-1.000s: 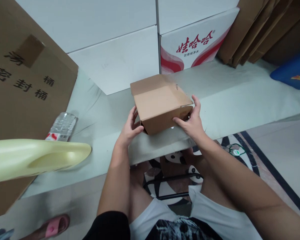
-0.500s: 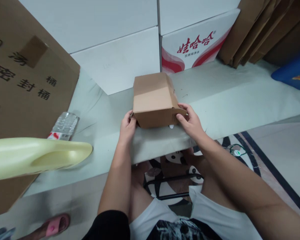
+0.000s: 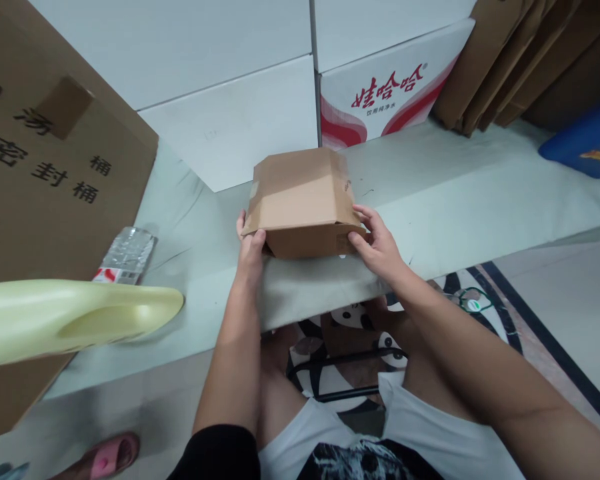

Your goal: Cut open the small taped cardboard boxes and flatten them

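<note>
A small brown cardboard box (image 3: 300, 190) sits near the front edge of the table, its front flaps partly loose at the corners. My left hand (image 3: 251, 245) grips the box's left front corner, thumb in front and fingers behind the flap. At the right front corner, my right hand (image 3: 377, 241) pinches the flap between thumb and fingers. The fingertips of both hands are partly hidden behind the cardboard. What is inside the box cannot be seen.
A large printed carton (image 3: 55, 160) stands at left, with a silvery plastic packet (image 3: 129, 253) beside it. A pale yellow curved object (image 3: 80, 313) juts in from the left. White cartons (image 3: 240, 123) line the back. Folded cardboard (image 3: 500, 73) and a blue item (image 3: 583, 150) are at right.
The box's left side flap has come outward to the left, and my left hand has shifted round that corner. My right hand stays on the right flap.
</note>
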The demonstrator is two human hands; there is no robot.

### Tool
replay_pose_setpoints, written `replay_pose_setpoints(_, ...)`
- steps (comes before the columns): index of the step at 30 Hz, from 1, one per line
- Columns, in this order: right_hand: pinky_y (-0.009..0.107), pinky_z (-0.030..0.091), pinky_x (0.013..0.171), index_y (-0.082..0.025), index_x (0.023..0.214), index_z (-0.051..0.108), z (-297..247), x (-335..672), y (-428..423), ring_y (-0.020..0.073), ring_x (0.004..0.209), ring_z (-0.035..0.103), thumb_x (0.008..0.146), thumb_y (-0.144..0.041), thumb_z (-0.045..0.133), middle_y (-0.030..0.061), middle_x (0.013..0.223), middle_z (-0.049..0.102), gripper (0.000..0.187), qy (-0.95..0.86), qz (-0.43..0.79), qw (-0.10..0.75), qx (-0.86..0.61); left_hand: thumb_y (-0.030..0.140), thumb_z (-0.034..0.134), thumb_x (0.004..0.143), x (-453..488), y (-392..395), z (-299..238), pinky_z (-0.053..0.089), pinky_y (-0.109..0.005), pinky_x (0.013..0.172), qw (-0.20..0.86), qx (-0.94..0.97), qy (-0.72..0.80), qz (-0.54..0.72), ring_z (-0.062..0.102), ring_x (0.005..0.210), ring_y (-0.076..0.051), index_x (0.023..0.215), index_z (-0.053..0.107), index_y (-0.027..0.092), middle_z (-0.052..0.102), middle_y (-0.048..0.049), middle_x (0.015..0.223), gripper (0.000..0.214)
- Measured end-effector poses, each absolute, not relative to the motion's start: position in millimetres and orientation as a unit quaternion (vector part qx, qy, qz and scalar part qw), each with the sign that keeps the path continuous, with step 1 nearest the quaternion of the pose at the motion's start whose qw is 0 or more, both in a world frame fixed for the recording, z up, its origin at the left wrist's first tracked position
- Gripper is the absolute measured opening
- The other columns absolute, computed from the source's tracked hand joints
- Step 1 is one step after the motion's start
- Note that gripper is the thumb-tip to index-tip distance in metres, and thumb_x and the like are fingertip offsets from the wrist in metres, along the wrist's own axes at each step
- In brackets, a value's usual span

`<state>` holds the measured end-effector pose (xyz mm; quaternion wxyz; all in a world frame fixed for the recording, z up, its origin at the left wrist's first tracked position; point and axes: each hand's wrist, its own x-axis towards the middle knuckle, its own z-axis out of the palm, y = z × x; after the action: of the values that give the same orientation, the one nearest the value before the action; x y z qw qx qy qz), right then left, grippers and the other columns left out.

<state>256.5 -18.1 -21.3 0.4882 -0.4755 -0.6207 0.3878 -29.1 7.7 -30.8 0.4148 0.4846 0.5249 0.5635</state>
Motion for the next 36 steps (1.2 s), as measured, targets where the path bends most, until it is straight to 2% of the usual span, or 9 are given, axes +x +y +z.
replay_pose_setpoints(4,0.045,0.063,0.087,-0.028,0.144,0.051,-23,254,-18,0.0323,0.131,0.061,0.091,-0.055,0.062,0.0131,0.138,0.065,0.060,-0.627,0.380,0.485,-0.478,0.073,0.067,0.079,-21,5,-29,0.042,-0.050,0.123,0.518,0.448,0.503,0.527,0.043,0.152,-0.036,0.153,0.043,0.026,0.050,-0.0135,0.160,0.091)
replay_pose_setpoints(8,0.046,0.064,0.089,-0.029,0.141,0.054,-20,255,-18,0.0313,0.128,0.063,0.089,-0.055,0.065,0.0115,0.137,0.066,0.059,-0.617,0.375,0.502,-0.476,0.069,0.070,0.079,-17,2,-24,0.039,-0.042,0.126,0.447,0.498,0.497,0.553,0.043,0.153,-0.031,0.147,0.050,0.025,0.052,-0.0112,0.158,0.084)
replay_pose_setpoints(12,0.048,0.063,0.090,-0.026,0.133,0.061,-11,259,-19,0.0281,0.112,0.069,0.094,-0.052,0.059,0.0107,0.135,0.067,0.046,-0.604,0.340,0.518,-0.502,0.076,0.068,0.077,-18,-1,-17,0.041,-0.048,0.123,0.410,0.483,0.511,0.581,0.054,0.143,-0.033,0.133,0.062,0.026,0.063,-0.0108,0.146,0.075)
replay_pose_setpoints(16,0.049,0.062,0.088,-0.025,0.136,0.059,-8,260,-20,0.0271,0.105,0.070,0.095,-0.051,0.056,0.0123,0.139,0.065,0.049,-0.585,0.316,0.531,-0.525,0.078,0.072,0.072,-13,-7,-3,0.046,-0.050,0.116,0.364,0.492,0.518,0.598,0.064,0.128,-0.034,0.113,0.069,0.024,0.073,-0.0107,0.124,0.067)
replay_pose_setpoints(21,0.048,0.061,0.091,-0.026,0.137,0.057,-11,262,-18,0.0293,0.115,0.068,0.092,-0.061,0.059,0.0128,0.139,0.065,0.058,-0.572,0.311,0.549,-0.525,0.073,0.076,0.072,-13,-10,11,0.055,-0.033,0.087,0.286,0.508,0.557,0.592,0.070,0.093,-0.023,0.096,0.067,0.021,0.072,-0.0054,0.092,0.057)
replay_pose_setpoints(25,0.053,0.056,0.104,-0.029,0.135,0.058,-9,267,-17,0.0304,0.123,0.066,0.091,-0.072,0.054,0.0106,0.134,0.068,0.061,-0.570,0.315,0.568,-0.503,0.069,0.077,0.069,-15,-15,17,0.052,-0.027,0.067,0.338,0.492,0.509,0.621,0.066,0.075,-0.019,0.094,0.069,0.022,0.070,-0.0025,0.083,0.054)
replay_pose_setpoints(30,0.050,0.053,0.106,-0.028,0.115,0.069,-3,268,-17,0.0283,0.119,0.067,0.095,-0.068,0.048,0.0081,0.122,0.073,0.050,-0.561,0.293,0.575,-0.517,0.051,0.058,0.073,-14,-20,22,0.027,-0.026,0.036,0.423,0.449,0.470,0.632,0.034,0.035,-0.011,0.072,0.067,0.022,0.045,0.0029,0.046,0.030)
replay_pose_setpoints(33,0.047,0.055,0.101,-0.026,0.107,0.071,-3,265,-14,0.0267,0.110,0.068,0.093,-0.062,0.054,0.0072,0.113,0.075,0.042,-0.507,0.281,0.612,-0.538,0.034,0.062,0.070,-17,-13,21,0.041,-0.024,0.046,0.371,0.438,0.526,0.628,0.048,0.044,-0.011,0.073,0.069,0.021,0.056,0.0025,0.054,0.015)
replay_pose_setpoints(36,0.047,0.055,0.095,-0.025,0.099,0.072,-4,268,-13,0.0259,0.101,0.068,0.089,-0.053,0.058,0.0060,0.103,0.075,0.033,-0.434,0.277,0.655,-0.554,0.031,0.076,0.069,-27,-5,14,0.056,-0.028,0.079,0.316,0.445,0.580,0.605,0.071,0.086,-0.017,0.094,0.074,0.022,0.076,-0.0027,0.091,0.028)
